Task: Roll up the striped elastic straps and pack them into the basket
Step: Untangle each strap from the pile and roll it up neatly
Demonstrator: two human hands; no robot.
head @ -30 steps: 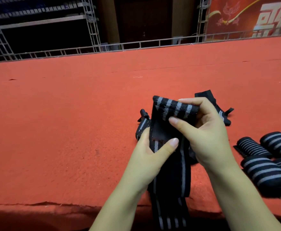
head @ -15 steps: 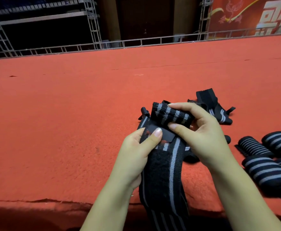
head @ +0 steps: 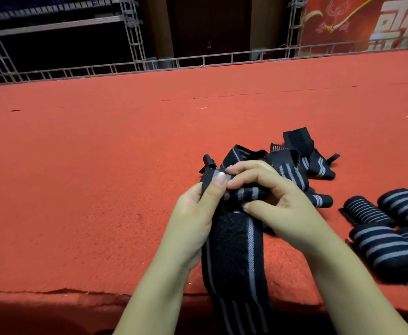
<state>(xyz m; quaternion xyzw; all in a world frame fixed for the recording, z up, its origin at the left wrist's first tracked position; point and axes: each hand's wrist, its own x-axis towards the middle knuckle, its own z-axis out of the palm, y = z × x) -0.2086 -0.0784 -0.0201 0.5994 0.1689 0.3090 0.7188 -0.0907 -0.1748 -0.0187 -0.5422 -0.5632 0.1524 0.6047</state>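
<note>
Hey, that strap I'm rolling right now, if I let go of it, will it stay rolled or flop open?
Probably flops open: the strap hangs limp off the carpet edge, so it looks soft. The left hand and right hand pinch only a small started roll. Its fuzzy patch may grip.

roll: my right hand [head: 280,209] has folded the strap [head: 237,250] end further over, now a tighter roll | left thumb [head: 216,187] moved up onto it | both lower

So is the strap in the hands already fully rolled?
No, only its top end is rolled; the rest of the strap hangs flat past the table edge.
</note>
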